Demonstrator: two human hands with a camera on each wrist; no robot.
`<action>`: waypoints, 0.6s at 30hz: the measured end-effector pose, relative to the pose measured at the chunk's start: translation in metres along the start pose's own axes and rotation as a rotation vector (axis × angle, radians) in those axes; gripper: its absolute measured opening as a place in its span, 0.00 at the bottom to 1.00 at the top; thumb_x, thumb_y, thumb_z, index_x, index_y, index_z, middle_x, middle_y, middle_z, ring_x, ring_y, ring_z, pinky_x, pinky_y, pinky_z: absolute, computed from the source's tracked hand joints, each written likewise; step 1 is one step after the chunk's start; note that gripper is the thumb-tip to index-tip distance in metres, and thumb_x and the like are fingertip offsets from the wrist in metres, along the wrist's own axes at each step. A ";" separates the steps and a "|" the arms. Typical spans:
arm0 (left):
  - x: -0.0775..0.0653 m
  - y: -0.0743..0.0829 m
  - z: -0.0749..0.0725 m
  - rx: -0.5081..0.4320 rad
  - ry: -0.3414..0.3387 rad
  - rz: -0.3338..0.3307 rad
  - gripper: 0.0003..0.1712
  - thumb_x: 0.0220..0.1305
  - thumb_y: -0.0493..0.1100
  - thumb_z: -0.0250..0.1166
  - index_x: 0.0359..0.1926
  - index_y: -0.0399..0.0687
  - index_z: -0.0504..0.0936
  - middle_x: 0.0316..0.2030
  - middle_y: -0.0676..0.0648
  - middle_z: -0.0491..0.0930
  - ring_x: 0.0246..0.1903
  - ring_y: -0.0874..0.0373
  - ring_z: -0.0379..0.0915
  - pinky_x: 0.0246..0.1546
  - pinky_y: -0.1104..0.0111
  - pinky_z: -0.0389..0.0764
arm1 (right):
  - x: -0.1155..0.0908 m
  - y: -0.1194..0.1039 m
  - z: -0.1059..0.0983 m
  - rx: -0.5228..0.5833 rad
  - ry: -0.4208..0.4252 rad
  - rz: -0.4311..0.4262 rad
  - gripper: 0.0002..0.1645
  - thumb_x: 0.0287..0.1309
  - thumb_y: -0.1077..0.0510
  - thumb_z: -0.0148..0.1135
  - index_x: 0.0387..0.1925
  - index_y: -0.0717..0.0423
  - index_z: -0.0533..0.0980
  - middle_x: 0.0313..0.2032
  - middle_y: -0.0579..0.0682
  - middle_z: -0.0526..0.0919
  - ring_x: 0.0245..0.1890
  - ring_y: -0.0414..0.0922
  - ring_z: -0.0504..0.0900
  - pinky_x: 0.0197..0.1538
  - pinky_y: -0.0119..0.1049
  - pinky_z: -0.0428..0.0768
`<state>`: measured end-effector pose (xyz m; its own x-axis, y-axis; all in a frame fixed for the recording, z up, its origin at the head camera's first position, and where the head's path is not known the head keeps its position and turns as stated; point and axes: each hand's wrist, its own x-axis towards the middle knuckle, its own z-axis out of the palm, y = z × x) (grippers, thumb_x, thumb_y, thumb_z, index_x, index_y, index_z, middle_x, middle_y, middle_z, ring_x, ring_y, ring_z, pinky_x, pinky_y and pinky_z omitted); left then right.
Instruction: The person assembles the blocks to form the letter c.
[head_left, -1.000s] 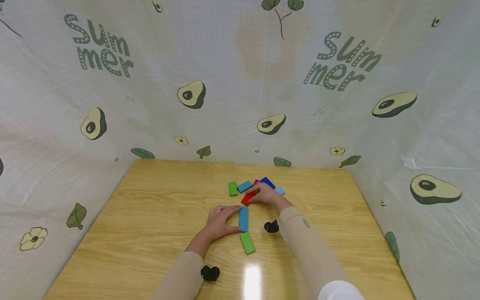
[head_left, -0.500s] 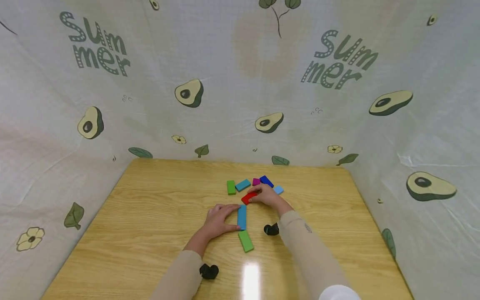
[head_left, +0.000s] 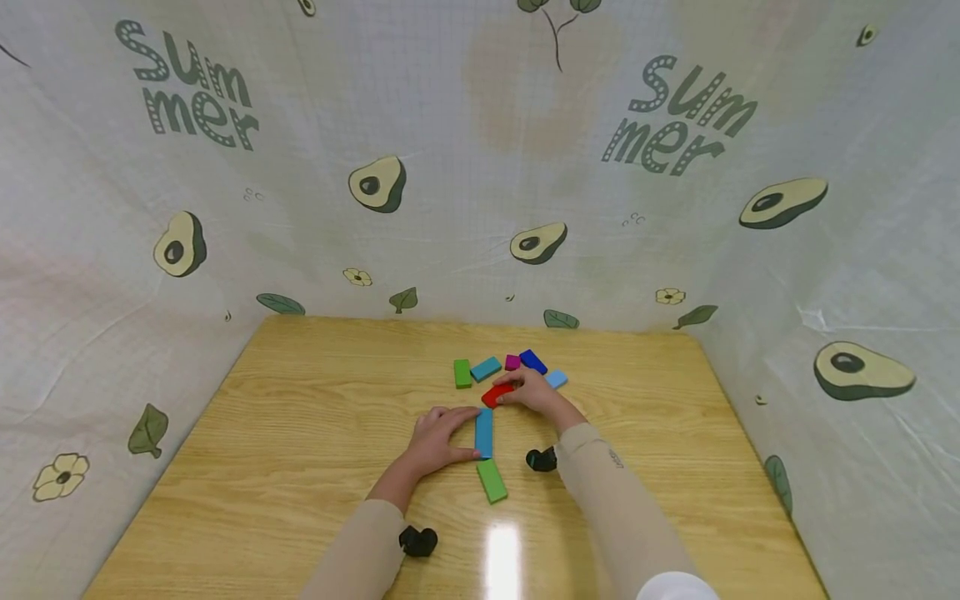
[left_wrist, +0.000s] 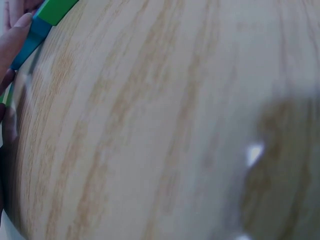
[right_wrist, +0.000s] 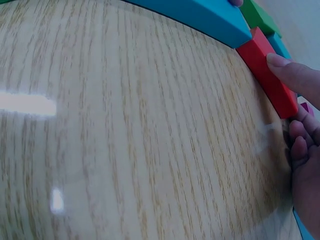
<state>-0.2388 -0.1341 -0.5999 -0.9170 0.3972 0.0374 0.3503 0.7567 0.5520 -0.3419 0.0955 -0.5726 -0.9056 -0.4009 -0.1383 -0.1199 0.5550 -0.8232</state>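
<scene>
Red block (head_left: 495,395) lies near the middle of the bench (head_left: 337,433), its length running roughly from eight to two o'clock. Right hand (head_left: 534,392) reaches in from four o'clock, fingers pinching the red block with the thumb against it. One end of it appears to meet the blue block (head_left: 483,433), between six and seven o'clock. Left hand (head_left: 437,437) comes from between seven and eight, its fingers grasping that block lengthwise, a fingertip at the twelve o'clock end and the thumb at the six. Just past the thumb, at six o'clock, is the near green block (head_left: 492,482). Farther out from the red block, and apart from it, are the far green block (head_left: 462,374) at ten, teal block (head_left: 486,369) at eleven, magenta block (head_left: 512,362) at one, dark blue block (head_left: 533,361) near two, and light blue block (head_left: 557,379) between two and three. Beige sleeves (head_left: 615,500) cover both forearms. White cloth (head_left: 300,167) printed with avocados hangs behind, at twelve.
</scene>
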 end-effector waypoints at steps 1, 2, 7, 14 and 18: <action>0.000 0.000 0.000 0.004 0.001 0.001 0.44 0.54 0.70 0.66 0.71 0.67 0.66 0.68 0.58 0.65 0.60 0.51 0.58 0.55 0.49 0.58 | 0.000 0.000 0.000 0.001 0.000 0.003 0.17 0.53 0.62 0.73 0.47 0.53 0.85 0.50 0.50 0.80 0.48 0.47 0.73 0.48 0.40 0.74; 0.001 -0.001 0.000 0.010 -0.001 -0.001 0.44 0.54 0.70 0.66 0.71 0.67 0.66 0.68 0.58 0.65 0.60 0.52 0.58 0.54 0.50 0.58 | 0.000 -0.001 0.000 0.003 0.000 0.007 0.17 0.53 0.62 0.73 0.47 0.53 0.85 0.51 0.50 0.80 0.49 0.48 0.73 0.49 0.40 0.74; 0.002 -0.001 0.000 0.023 -0.001 -0.004 0.44 0.54 0.70 0.66 0.71 0.68 0.66 0.68 0.59 0.65 0.60 0.52 0.58 0.54 0.52 0.59 | -0.001 -0.001 0.000 0.009 0.005 0.018 0.18 0.54 0.63 0.72 0.48 0.52 0.85 0.57 0.52 0.78 0.54 0.49 0.73 0.50 0.41 0.75; 0.002 0.000 -0.001 0.014 0.005 0.005 0.44 0.54 0.70 0.66 0.70 0.66 0.67 0.68 0.57 0.66 0.60 0.51 0.58 0.54 0.50 0.59 | -0.001 -0.001 -0.002 0.019 0.013 0.013 0.18 0.54 0.62 0.72 0.49 0.53 0.84 0.55 0.52 0.79 0.52 0.49 0.74 0.49 0.41 0.75; 0.001 0.000 0.000 0.014 0.006 0.009 0.44 0.54 0.70 0.66 0.70 0.66 0.67 0.68 0.57 0.66 0.59 0.51 0.59 0.54 0.50 0.59 | -0.002 0.003 -0.007 0.079 0.040 0.034 0.19 0.54 0.59 0.73 0.49 0.53 0.84 0.50 0.51 0.80 0.48 0.49 0.75 0.46 0.40 0.76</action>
<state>-0.2395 -0.1337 -0.5996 -0.9151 0.4005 0.0474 0.3608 0.7604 0.5400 -0.3430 0.1033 -0.5712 -0.9243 -0.3527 -0.1460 -0.0580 0.5079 -0.8594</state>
